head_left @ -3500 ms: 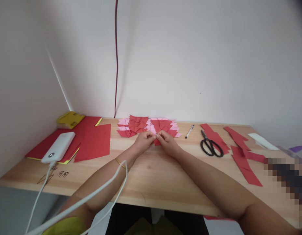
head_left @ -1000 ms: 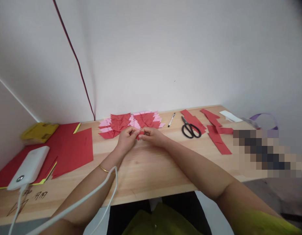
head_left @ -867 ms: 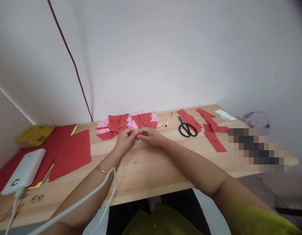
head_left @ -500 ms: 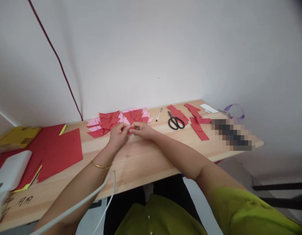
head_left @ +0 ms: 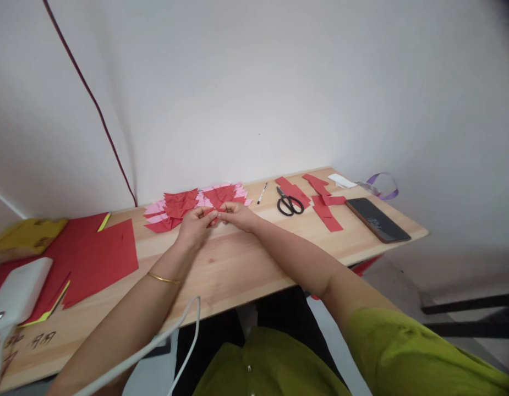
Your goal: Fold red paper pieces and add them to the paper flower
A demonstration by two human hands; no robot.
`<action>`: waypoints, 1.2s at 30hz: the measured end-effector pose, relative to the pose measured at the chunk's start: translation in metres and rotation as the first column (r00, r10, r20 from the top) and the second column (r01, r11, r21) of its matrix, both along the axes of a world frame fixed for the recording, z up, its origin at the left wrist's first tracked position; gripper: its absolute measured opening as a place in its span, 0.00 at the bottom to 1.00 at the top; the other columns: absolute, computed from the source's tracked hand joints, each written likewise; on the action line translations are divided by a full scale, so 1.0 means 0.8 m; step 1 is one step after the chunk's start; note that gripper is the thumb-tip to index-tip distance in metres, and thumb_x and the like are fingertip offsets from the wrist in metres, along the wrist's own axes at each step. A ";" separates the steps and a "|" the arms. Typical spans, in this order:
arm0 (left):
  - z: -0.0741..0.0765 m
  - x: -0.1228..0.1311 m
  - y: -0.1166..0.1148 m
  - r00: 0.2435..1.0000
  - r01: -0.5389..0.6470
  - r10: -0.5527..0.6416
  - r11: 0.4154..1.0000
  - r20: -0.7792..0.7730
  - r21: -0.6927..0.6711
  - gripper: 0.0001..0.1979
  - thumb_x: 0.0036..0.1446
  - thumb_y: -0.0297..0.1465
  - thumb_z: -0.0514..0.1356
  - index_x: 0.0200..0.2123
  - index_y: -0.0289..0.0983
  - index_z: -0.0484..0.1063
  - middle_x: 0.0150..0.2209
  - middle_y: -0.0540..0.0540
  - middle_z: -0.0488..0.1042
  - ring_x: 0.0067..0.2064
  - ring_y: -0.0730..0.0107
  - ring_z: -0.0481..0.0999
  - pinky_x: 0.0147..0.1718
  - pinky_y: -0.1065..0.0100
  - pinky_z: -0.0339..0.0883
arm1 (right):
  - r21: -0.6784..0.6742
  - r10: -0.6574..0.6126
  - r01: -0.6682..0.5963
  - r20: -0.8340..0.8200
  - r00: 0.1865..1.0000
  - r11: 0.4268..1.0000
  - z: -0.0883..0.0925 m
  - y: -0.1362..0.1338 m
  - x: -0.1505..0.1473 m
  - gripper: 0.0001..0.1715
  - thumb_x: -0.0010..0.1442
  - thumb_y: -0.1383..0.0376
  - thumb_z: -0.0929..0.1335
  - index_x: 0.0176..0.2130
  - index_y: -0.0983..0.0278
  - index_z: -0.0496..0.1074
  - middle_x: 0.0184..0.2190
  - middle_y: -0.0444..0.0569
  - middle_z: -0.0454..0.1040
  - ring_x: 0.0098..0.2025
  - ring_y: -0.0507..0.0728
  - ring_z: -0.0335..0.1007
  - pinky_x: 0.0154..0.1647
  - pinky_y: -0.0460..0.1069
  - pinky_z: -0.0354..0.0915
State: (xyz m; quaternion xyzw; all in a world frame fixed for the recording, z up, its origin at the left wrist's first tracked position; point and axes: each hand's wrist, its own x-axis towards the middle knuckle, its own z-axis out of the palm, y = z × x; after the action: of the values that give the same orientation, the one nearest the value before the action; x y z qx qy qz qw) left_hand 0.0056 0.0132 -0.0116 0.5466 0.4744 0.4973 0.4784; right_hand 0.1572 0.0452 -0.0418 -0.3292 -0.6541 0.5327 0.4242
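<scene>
My left hand (head_left: 195,222) and my right hand (head_left: 239,216) meet over the table, fingertips close together. Both pinch a small piece of red paper (head_left: 215,212), mostly covered by the fingers. Just behind them lie folded red paper pieces (head_left: 180,203) and pink paper pieces (head_left: 155,209), layered in two clusters along the wall side. To the right of my right hand are a marker pen (head_left: 262,193) and black-handled scissors (head_left: 290,203), whose blades rest on red paper.
Red paper strips (head_left: 327,213) lie right of the scissors, near a phone (head_left: 377,220). At left, large red sheets (head_left: 101,258) sit under a yellow package (head_left: 29,235) and a white power bank (head_left: 21,294). A white cable (head_left: 142,355) crosses my left forearm.
The view has shifted slightly, so the table things appear a little further left. My fingers have changed their hold a little on the red paper; both hands remain together.
</scene>
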 end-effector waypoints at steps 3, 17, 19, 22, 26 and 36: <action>-0.016 0.001 0.006 0.994 -0.055 0.056 0.998 0.090 -0.015 0.14 0.39 0.37 0.67 0.23 0.34 0.68 0.20 0.52 0.67 0.23 0.77 0.65 0.26 0.72 0.60 | -0.010 -0.013 0.013 -0.019 1.000 1.000 -0.001 0.002 0.000 0.20 0.47 0.52 0.70 0.28 0.65 0.65 0.20 0.39 0.65 0.24 0.48 0.60 0.28 0.44 0.57; -0.040 -0.011 0.006 1.000 -0.018 0.018 1.000 -0.005 -0.008 0.14 0.46 0.37 0.64 0.21 0.35 0.65 0.19 0.51 0.68 0.23 0.76 0.65 0.25 0.72 0.56 | -0.067 0.077 -0.086 -0.116 0.990 0.994 0.013 0.001 0.005 0.17 0.48 0.57 0.71 0.35 0.64 0.66 0.30 0.42 0.68 0.33 0.49 0.64 0.37 0.46 0.61; -0.038 -0.011 0.004 0.997 0.012 -0.013 1.000 -0.071 -0.008 0.14 0.47 0.38 0.63 0.21 0.35 0.65 0.19 0.52 0.67 0.22 0.77 0.62 0.23 0.73 0.54 | -0.045 0.049 -0.052 -0.062 0.997 0.998 0.014 0.001 0.005 0.15 0.52 0.56 0.69 0.32 0.65 0.67 0.27 0.42 0.67 0.30 0.49 0.62 0.34 0.45 0.60; -0.034 -0.010 0.000 0.991 0.079 -0.079 0.997 -0.107 -0.006 0.12 0.47 0.38 0.63 0.23 0.35 0.68 0.21 0.52 0.67 0.23 0.77 0.62 0.24 0.73 0.53 | 0.012 0.002 -0.002 0.009 1.000 1.000 0.011 0.003 0.006 0.14 0.53 0.56 0.68 0.29 0.65 0.67 0.25 0.41 0.66 0.28 0.49 0.60 0.32 0.45 0.58; -0.029 -0.010 -0.002 0.994 0.080 -0.080 0.997 -0.069 -0.011 0.12 0.50 0.39 0.60 0.30 0.35 0.72 0.23 0.51 0.69 0.26 0.75 0.65 0.28 0.72 0.57 | 0.049 0.000 -0.002 0.041 0.999 0.999 0.008 0.004 0.008 0.14 0.54 0.56 0.67 0.30 0.65 0.67 0.25 0.41 0.65 0.29 0.49 0.60 0.32 0.45 0.57; -0.030 -0.014 0.000 0.998 0.060 -0.060 0.998 -0.004 0.036 0.13 0.52 0.38 0.59 0.24 0.34 0.70 0.22 0.49 0.70 0.27 0.74 0.67 0.31 0.71 0.59 | 0.017 0.036 -0.036 -0.013 0.999 0.999 0.012 -0.005 0.002 0.15 0.55 0.55 0.66 0.30 0.65 0.67 0.25 0.42 0.67 0.28 0.50 0.60 0.33 0.46 0.58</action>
State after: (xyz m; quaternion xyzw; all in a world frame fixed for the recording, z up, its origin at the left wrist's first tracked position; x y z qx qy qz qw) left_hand -0.0056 0.0133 -0.0359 0.5700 0.4493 0.4905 0.4823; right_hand 0.1590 0.0409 -0.0321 -0.3101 -0.6615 0.5371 0.4216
